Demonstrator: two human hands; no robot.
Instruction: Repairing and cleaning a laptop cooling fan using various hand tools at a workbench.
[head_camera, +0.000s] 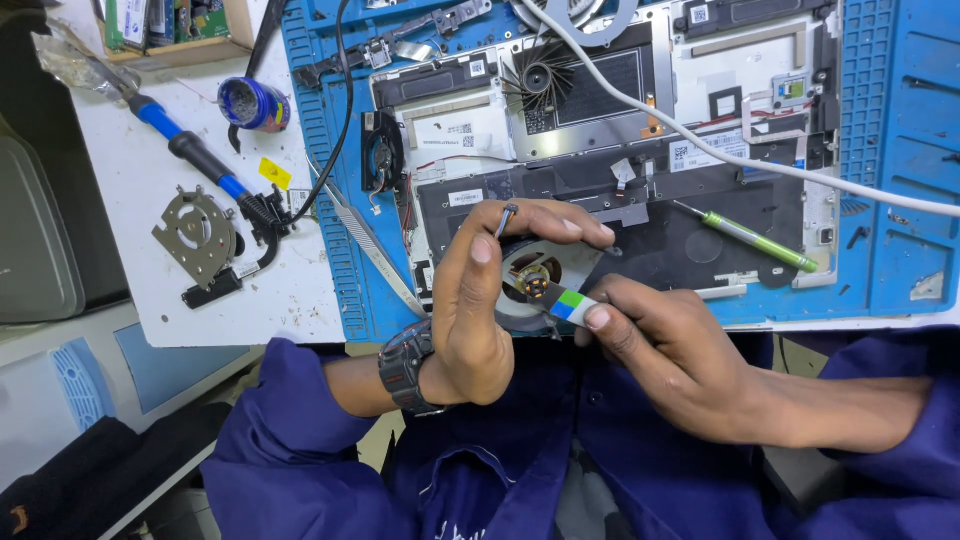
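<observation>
My left hand (480, 300) holds a small round laptop fan housing (545, 262) between thumb and fingers, its open centre facing up with the copper coil hub (534, 283) showing. A ring sits on one left finger and a black watch (405, 366) on that wrist. My right hand (660, 345) grips a small tool (572, 305) with a green, blue and white handle. Its tip rests at the fan's hub. Both hands hover over the front edge of an opened laptop (620, 180) lying on a blue work mat (900, 150).
A green screwdriver (750, 238) lies on the laptop. A white cable (760, 165) crosses it. On the white bench at left lie a blue-handled tool (185, 145), a metal fan plate (195, 235), a small blue pot (252, 103) and tweezers (365, 245).
</observation>
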